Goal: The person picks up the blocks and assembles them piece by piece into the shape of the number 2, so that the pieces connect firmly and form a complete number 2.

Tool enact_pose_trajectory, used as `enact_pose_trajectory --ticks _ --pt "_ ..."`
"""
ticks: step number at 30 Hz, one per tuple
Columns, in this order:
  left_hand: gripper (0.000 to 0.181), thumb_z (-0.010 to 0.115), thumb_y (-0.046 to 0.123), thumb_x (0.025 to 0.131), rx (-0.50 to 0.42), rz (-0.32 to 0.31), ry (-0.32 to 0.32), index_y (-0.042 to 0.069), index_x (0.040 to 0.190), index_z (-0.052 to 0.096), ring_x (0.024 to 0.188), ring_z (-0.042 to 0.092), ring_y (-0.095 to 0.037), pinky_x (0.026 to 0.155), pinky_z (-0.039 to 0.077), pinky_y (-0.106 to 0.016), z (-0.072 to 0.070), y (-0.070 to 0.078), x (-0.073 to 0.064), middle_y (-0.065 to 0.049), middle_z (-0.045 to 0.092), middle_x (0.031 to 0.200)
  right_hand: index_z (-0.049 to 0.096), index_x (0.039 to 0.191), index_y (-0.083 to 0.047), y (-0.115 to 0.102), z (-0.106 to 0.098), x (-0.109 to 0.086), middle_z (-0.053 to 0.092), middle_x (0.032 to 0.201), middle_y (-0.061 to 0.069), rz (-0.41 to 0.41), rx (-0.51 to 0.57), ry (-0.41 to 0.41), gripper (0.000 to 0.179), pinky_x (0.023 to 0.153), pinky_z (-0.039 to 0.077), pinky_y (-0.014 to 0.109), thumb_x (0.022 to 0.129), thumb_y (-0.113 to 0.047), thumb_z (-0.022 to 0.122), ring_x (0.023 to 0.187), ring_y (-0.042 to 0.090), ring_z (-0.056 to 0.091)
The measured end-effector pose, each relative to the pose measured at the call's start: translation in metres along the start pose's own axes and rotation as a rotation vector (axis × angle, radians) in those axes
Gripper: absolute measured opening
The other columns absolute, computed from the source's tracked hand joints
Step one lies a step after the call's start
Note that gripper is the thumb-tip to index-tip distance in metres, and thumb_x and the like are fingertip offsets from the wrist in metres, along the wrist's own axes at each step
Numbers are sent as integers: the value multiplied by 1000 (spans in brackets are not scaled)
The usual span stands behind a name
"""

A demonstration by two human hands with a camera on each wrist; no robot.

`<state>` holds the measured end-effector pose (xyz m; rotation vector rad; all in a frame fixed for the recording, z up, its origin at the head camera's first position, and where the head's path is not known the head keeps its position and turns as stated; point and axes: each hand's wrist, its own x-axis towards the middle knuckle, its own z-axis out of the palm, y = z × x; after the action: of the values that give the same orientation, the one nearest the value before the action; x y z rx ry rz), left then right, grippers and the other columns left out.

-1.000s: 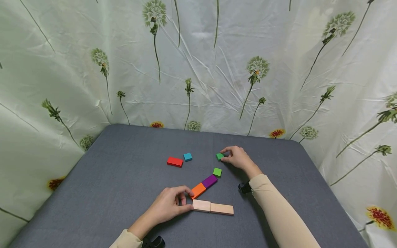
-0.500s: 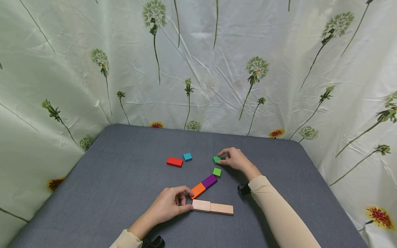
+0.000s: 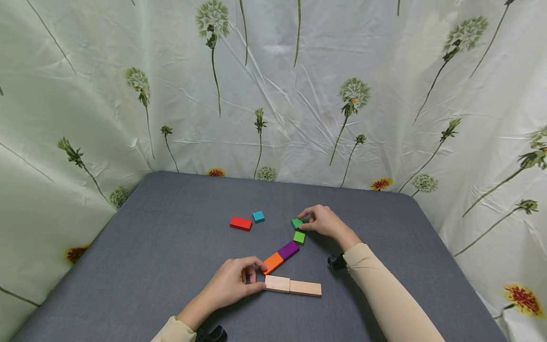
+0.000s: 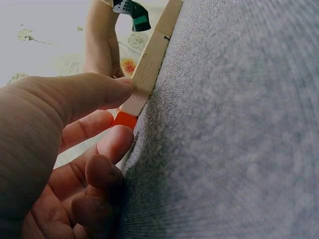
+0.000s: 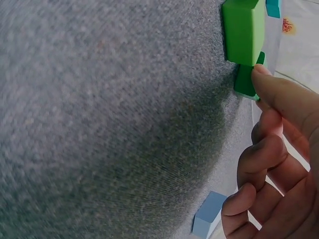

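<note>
Forearm toward five o'clock, the right hand point(image 3: 324, 221) pinches the dark green block point(image 3: 295, 223) between thumb and index finger, near the light green block point(image 3: 299, 238) at its twelve o'clock. The left hand point(image 3: 231, 282), fingers loosely bent, touches the wooden block point(image 3: 278, 284) and orange block point(image 3: 274, 262).

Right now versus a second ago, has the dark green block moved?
Yes: in the head view, the dark green block has moved left and nearer the person, closing on the stationary light green block.
</note>
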<state>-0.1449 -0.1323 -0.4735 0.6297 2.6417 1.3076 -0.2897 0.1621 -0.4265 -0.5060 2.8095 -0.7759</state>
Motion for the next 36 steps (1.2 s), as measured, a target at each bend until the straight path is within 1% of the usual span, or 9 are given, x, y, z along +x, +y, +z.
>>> enact_pose_trajectory --ticks 8,14,29,36 --pt "27 92 26 87 -16 8 -2 25 108 74 55 45 3 52 39 -20 0 -1 0 13 60 75 79 125 -9 1 -4 -2 60 71 0 0 10 -28 29 60 37 27 96 -12 80 64 11 45" --pt "27 92 26 87 -16 8 -3 25 108 74 54 45 2 52 39 -20 0 -1 0 13 59 74 79 124 -9 3 -3 -2 63 72 0 -12 16 -38 28 61 39 26 97 -15 80 64 10 47" --pt "27 92 26 87 -11 8 0 25 107 74 55 45 2 52 39 -20 1 -2 0 13 59 74 80 122 -10 6 -2 -3 61 72 -1 -22 18 -43 27 61 39 26 96 -17 82 64 10 47" --pt "28 92 26 87 -5 -2 0 26 107 74 56 46 2 53 39 -20 0 -2 1 13 59 75 80 122 -10 5 -3 -4 60 70 -3 -18 21 -52 27 61 38 26 96 -17 82 63 9 46"
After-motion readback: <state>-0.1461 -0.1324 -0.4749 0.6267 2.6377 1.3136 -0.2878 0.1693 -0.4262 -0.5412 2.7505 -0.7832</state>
